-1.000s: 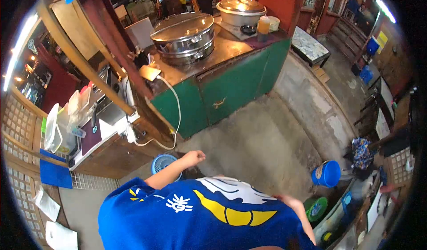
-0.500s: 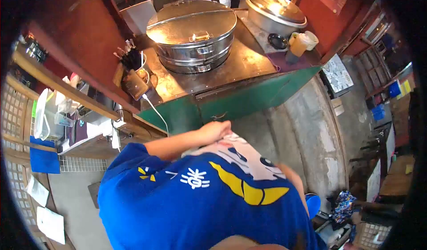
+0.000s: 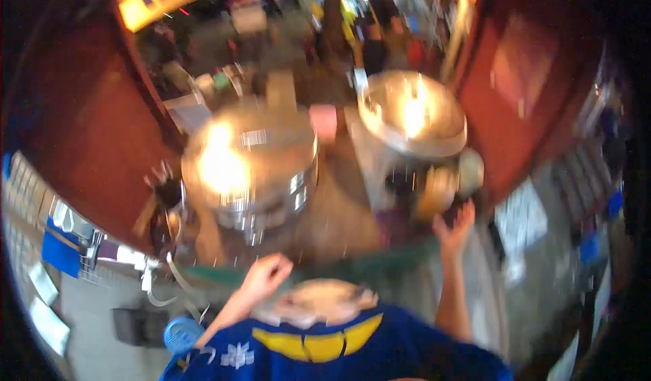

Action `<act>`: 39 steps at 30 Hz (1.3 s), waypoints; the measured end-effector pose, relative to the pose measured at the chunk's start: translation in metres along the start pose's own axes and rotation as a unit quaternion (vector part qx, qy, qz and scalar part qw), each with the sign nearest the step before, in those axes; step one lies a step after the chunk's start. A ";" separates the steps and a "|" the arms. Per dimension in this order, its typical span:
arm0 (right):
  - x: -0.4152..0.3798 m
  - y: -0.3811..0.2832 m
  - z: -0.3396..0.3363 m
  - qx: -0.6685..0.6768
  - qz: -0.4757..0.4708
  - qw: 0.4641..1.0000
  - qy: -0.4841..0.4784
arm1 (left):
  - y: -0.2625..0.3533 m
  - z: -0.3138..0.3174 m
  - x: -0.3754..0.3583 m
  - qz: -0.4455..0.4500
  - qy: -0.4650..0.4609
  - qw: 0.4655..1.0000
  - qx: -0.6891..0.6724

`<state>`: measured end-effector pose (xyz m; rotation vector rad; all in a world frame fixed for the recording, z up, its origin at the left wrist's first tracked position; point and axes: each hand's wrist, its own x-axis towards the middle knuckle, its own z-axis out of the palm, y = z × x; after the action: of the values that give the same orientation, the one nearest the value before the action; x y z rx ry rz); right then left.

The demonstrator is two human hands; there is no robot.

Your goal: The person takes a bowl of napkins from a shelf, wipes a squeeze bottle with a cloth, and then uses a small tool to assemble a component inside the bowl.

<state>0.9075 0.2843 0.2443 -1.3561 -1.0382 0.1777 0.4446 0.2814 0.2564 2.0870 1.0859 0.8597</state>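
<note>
The view is blurred by motion. My left hand point(image 3: 267, 276) is raised near the counter's front edge, its fingers curled, with the round steamer point(image 3: 251, 171) beyond it; whether it holds anything is too blurred to tell. On the right, my right hand point(image 3: 456, 228) reaches forward with its fingers spread and nothing in them. Close to it are an orange-brown container point(image 3: 437, 190) and a pale container point(image 3: 470, 171). Behind these stands a large lidded pot point(image 3: 413, 113), its metal lid shining.
Red panels point(image 3: 74, 123) flank the counter point(image 3: 339, 211) on both sides. A cup of dark utensils point(image 3: 167, 194) stands left of the steamer, and a white cable point(image 3: 178, 279) hangs below. A pink item point(image 3: 323, 121) lies behind the counter's middle. A blue stool point(image 3: 184, 334) is at lower left.
The head view has tilted up and shifted. My left hand has left the shirt front and moved forward; my right hand, hidden earlier, now extends toward the containers with open fingers.
</note>
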 end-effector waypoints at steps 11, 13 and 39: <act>0.068 0.028 -0.005 0.017 0.017 0.981 -0.193 | 0.175 -0.052 0.187 0.132 0.260 0.943 0.162; 0.064 0.034 -0.006 -0.008 0.004 0.981 -0.193 | 0.195 -0.072 0.238 0.234 0.270 0.891 0.280; 0.036 0.057 -0.103 0.010 0.088 0.991 -0.098 | 0.422 -0.336 0.714 0.129 0.309 0.666 0.667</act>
<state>1.0246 0.2500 0.2276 -1.4329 -1.0760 0.4597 0.6943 0.7726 0.9620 3.2834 2.3181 1.0844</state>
